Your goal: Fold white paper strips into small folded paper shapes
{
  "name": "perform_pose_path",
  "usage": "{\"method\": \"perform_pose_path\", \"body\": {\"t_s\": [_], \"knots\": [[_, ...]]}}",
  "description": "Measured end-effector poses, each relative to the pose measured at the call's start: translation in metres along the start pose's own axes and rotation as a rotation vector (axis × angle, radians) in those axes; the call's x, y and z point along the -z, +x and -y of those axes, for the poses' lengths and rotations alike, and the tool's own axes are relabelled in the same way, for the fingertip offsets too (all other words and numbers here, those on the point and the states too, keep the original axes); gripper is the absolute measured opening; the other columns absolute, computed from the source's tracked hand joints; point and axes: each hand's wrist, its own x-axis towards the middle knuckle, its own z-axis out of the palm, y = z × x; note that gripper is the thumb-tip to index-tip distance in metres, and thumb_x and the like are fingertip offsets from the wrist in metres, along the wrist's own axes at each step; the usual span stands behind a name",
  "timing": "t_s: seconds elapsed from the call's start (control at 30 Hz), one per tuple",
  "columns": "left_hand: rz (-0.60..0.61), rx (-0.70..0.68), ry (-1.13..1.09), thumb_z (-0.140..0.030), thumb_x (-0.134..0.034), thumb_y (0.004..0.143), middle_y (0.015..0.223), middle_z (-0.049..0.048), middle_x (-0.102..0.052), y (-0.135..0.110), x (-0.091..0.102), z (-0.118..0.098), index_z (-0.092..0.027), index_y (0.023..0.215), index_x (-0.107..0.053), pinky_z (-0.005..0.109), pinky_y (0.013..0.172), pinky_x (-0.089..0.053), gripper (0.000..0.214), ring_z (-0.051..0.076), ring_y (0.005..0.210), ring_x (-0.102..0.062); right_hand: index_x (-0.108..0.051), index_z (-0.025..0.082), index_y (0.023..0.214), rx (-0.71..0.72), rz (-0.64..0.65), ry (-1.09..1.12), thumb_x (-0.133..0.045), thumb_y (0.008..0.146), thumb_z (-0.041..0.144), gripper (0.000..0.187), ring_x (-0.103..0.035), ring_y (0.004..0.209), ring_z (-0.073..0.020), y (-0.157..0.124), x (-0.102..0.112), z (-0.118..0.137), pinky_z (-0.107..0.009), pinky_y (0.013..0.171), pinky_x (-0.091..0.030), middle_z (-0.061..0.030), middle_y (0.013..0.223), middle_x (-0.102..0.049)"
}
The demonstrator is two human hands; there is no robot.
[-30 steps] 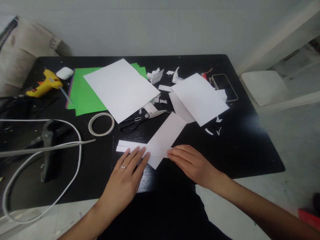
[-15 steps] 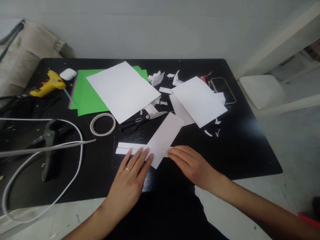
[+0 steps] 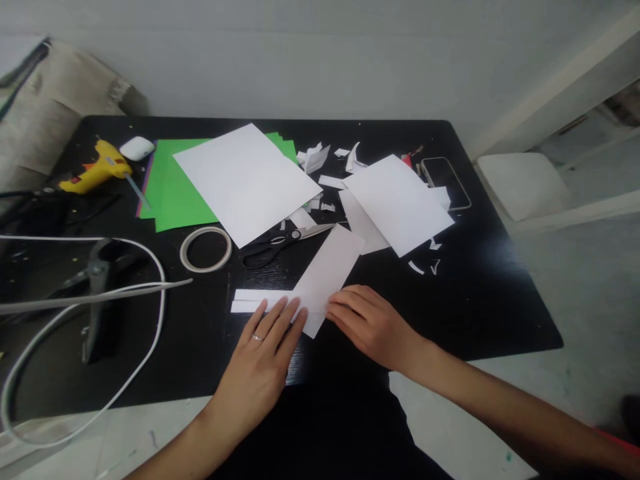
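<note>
Plain grey wall (image 3: 320, 73) behind a black tabletop (image 3: 480, 293) in the head view; beyond the right forearm, a pale seat (image 3: 523, 183), blurred. Under the left hand (image 3: 267, 350), fingers spread and laid flat, a narrow, folded white paper strip (image 3: 250, 295), its middle partly covered. At the strip's right end, the right hand (image 3: 370, 327), fingertips bunched together; thumb out of sight, so impossible to tell whether pinching the strip. Between both hands, a pale rectangular paper sheet (image 3: 333, 257), slanting across the strip; layering hard to make out. Just beyond the grip, black-handled metal scissors (image 3: 297, 234); left of those, a flat whitish tape ring (image 3: 183, 251). Farther out, a large white paper sheet (image 3: 245, 180), partly hiding bright green sheets (image 3: 175, 190). Well left of the left hand, a looped white cable (image 3: 163, 300), cut off at the edge.
</note>
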Motion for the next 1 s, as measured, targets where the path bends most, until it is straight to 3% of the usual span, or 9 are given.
{"method": "perform_pose_path", "body": {"t_s": [0.47,1.0], "knots": [[-0.056,0.024,-0.057,0.005,-0.047,0.091,0.152,0.0183,-0.057,0.0011,-0.0004,0.0007,-0.008,0.143,-0.057,0.059,0.122,-0.037,0.054,0.034,0.145,-0.049,-0.073,0.000,0.105,0.113,0.028,-0.059,-0.052,0.099,-0.001,0.021,-0.066,0.094,-0.0244,0.0112,-0.0050,0.0042,-0.037,0.082,-0.060,-0.0158,0.100,-0.074],[-0.083,0.021,-0.059,0.003,-0.048,0.095,0.149,0.0170,-0.061,0.0001,-0.0024,0.0001,-0.008,0.143,-0.058,0.059,0.122,-0.037,0.050,0.033,0.143,-0.052,-0.072,0.001,0.105,0.095,0.014,-0.092,-0.053,0.099,-0.001,0.020,-0.067,0.095,-0.0247,0.0093,-0.0080,0.0077,-0.038,0.083,-0.061,-0.0164,0.101,-0.074]]}}
